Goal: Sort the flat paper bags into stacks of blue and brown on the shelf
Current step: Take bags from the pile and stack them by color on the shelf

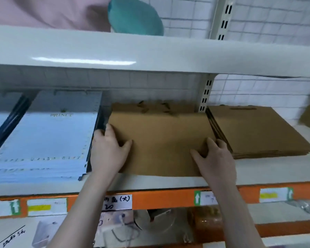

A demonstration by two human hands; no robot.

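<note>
white metal shelving with a wire grid back (267,24) fills the view, and the shelf (258,172) in use has an orange front rail (165,198) with paper labels stuck along it.

the left hand (106,151) grips the left edge of the middle brown bag stack (159,140), thumb lying on top of the kraft paper and fingers curled over the side, down in the gap next to the blue bags. the right hand (216,156) grips the same stack at its right edge, thumb spread on top, fingers bent down into the seam where this stack meets the next one. both hands sit near the front corners, so the stack lies between them with its front edge close to the shelf lip.

the paper is flat, matte, plain brown, rectangular; dark handles show blurred at the far end. just to the right, touching or nearly so, lies a second brown bag stack (258,133), its layered edges visible. left of the hands lies a blue bag stack (47,140), pale blue with a dotted border and "prince" printed near the top; part of another blue stack (0,117) shows at the far left. so, two brown stacks, two blue.

on the shelf above rest a pink cloth (43,11) and a teal rounded item (134,15), both blurred.
</note>
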